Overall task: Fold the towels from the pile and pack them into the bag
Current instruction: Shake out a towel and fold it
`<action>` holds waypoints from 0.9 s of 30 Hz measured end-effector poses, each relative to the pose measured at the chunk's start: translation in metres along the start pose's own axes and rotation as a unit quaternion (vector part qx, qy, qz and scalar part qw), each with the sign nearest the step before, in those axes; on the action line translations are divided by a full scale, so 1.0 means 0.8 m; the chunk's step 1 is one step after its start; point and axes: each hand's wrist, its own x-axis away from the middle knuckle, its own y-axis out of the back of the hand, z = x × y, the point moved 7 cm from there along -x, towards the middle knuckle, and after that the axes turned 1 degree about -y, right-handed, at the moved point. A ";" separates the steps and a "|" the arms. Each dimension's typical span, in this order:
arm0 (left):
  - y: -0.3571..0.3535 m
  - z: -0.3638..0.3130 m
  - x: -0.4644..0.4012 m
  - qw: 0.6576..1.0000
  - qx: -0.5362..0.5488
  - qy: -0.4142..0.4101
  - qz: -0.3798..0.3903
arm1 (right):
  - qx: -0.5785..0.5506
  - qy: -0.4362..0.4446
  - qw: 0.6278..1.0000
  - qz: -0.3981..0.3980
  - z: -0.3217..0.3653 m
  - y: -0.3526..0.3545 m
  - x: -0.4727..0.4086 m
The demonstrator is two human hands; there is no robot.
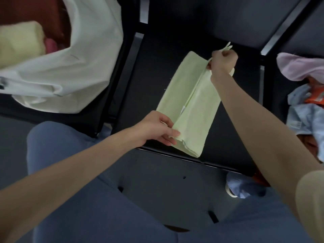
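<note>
My left hand (156, 128) pinches the near end of the green towel (189, 104); my right hand (222, 63) grips its far end. The towel stretches over the dark seat (145, 76), the white bag (78, 64) at left, the towel pile (305, 95) at right.

The person wears blue trousers (73, 199) and a pale cream short sleeve (310, 199) on the right arm; both forearms are bare.

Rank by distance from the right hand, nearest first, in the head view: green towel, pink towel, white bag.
From the right hand:
1. Green towel, pinched in it.
2. Pink towel, in the pile to its right.
3. White bag, far left.
</note>
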 end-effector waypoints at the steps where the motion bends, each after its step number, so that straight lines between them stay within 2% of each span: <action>1: 0.011 0.005 -0.002 1.000 -0.001 0.003 -0.010 | 0.004 0.006 1.000 -0.001 -0.001 -0.016 0.003; 4: 0.036 0.020 -0.014 0.998 -0.036 0.005 -0.043 | 0.027 0.020 0.999 0.005 -0.006 -0.057 0.011; 7: 0.054 0.029 -0.027 0.989 -0.118 -0.006 -0.083 | 0.072 0.025 0.997 0.024 -0.018 -0.083 0.015; 11: 0.067 0.037 -0.035 0.977 -0.186 0.000 -0.105 | 0.112 -0.006 0.991 0.074 -0.036 -0.098 0.024; 14: 0.071 0.039 -0.033 0.971 -0.218 0.015 -0.097 | 0.065 -0.025 0.990 0.122 -0.027 -0.093 0.045; 16: 0.076 0.033 -0.027 0.953 -0.281 0.016 -0.109 | 0.055 0.007 0.989 0.138 -0.018 -0.075 0.065; 18: 0.088 0.020 -0.020 0.909 -0.372 -0.004 -0.187 | 0.081 0.057 0.985 0.139 -0.023 -0.044 0.093; 20: 0.094 0.010 -0.013 0.874 -0.405 -0.033 -0.266 | 0.097 0.071 0.985 0.120 -0.043 0.000 0.123; 24: 0.084 0.017 -0.016 0.878 -0.370 -0.055 -0.299 | 0.153 0.038 0.986 0.052 -0.094 0.095 0.183; 27: 0.070 0.025 -0.015 0.879 -0.364 -0.054 -0.304 | 0.314 0.044 0.947 0.044 -0.127 0.129 0.222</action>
